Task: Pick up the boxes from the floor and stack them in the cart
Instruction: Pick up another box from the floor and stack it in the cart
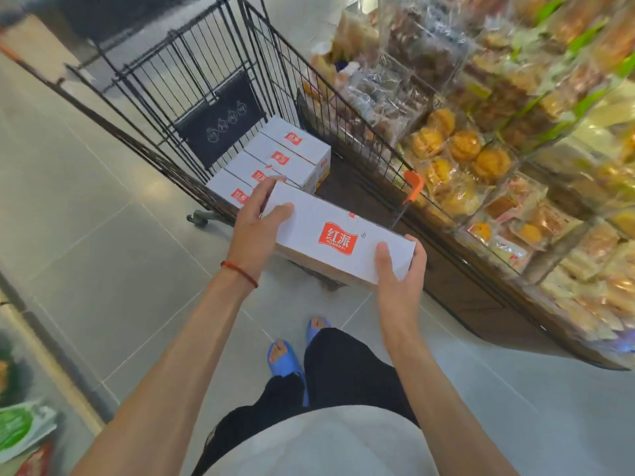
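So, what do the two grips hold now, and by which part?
One white box, held by its two short ends: the left grip on the far end, the right grip on the near end, both thumbs on top.

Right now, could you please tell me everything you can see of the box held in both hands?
The held box is long, white and cardboard-looking, with a red logo bearing white characters on top and a tan side face. The left hand grips its far end, the right hand its near end, thumbs on top. It is in the air, close to the cart.
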The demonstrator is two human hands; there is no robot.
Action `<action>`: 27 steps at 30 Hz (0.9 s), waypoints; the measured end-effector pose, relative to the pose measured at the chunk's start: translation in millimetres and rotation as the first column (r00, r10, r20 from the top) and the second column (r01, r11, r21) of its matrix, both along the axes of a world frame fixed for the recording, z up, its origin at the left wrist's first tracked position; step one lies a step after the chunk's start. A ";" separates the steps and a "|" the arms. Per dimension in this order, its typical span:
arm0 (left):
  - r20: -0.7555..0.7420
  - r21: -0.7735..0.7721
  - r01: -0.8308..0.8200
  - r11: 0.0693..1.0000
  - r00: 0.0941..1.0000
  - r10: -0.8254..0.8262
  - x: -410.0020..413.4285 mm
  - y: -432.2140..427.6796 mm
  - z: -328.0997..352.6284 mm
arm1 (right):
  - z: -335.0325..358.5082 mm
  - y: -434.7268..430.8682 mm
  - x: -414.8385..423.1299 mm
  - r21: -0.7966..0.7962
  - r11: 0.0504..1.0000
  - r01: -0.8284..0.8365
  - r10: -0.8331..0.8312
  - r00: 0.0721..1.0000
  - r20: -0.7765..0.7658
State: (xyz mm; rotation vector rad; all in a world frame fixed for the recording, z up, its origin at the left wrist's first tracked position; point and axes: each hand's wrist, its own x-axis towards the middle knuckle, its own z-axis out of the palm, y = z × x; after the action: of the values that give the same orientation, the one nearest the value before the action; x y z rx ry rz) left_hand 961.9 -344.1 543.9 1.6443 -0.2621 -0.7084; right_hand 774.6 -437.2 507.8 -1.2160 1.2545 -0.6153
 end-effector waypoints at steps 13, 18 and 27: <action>-0.138 0.232 0.211 0.950 0.974 -0.183 112.8 -99.4 -53.1 | -44.2 -88.2 94.2 0.186 0.982 -0.020 0.028 0.999 -0.045; -0.204 0.358 0.369 0.857 0.927 -0.314 135.3 -110.3 -88.3 | -73.5 -82.2 112.0 0.247 0.967 0.056 -0.019 0.988 -0.152; -0.316 0.474 0.540 0.696 0.842 -0.438 168.5 -110.9 -158.5 | -121.4 -64.2 128.0 0.354 0.907 0.228 -0.080 0.919 -0.385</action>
State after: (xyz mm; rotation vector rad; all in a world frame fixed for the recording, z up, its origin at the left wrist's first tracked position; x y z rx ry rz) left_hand 1130.4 -455.0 385.4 2.0604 -0.4055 -1.4489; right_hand 902.6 -501.4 386.4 -0.9156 1.7087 -0.2312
